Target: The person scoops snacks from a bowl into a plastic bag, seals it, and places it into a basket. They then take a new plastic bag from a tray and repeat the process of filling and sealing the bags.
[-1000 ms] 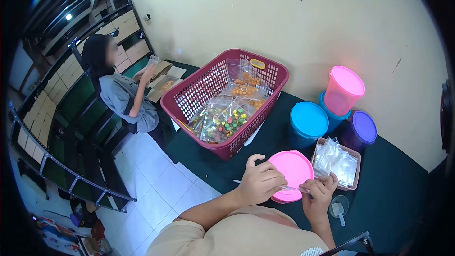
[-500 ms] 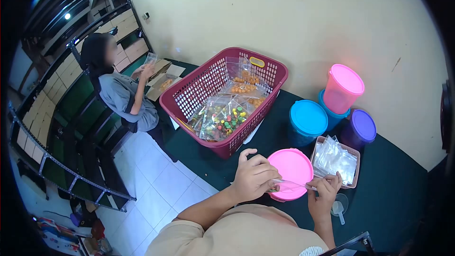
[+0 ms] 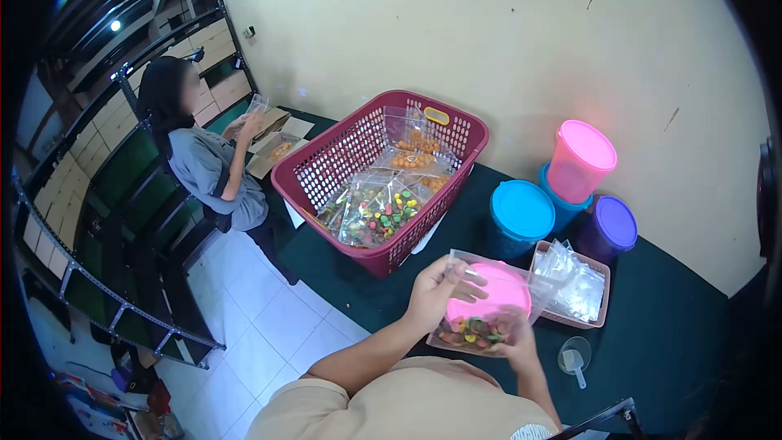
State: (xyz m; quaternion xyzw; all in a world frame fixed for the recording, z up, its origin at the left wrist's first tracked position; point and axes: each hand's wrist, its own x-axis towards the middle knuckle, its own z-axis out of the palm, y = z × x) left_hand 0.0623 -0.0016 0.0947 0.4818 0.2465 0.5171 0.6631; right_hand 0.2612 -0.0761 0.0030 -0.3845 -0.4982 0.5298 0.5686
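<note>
I hold a clear plastic bag (image 3: 482, 310) with multicoloured candies in its bottom, upright above the dark green table. My left hand (image 3: 436, 289) pinches the bag's top left edge. My right hand (image 3: 515, 344) supports the bag from below on its right side and is mostly hidden behind it. A pink lid (image 3: 492, 297) on a tub shows through the bag.
A maroon basket (image 3: 324, 165) with filled candy bags stands to the left. Blue (image 3: 521, 210), pink (image 3: 580, 159) and purple (image 3: 611, 224) lidded tubs stand at the back. A tray of empty bags (image 3: 577, 283) and a small scoop (image 3: 574, 356) lie to the right. Another person (image 3: 213, 159) sits at the far left.
The bag was held flat and low between both hands; now it is raised upright and facing me, with the candies gathered at its bottom.
</note>
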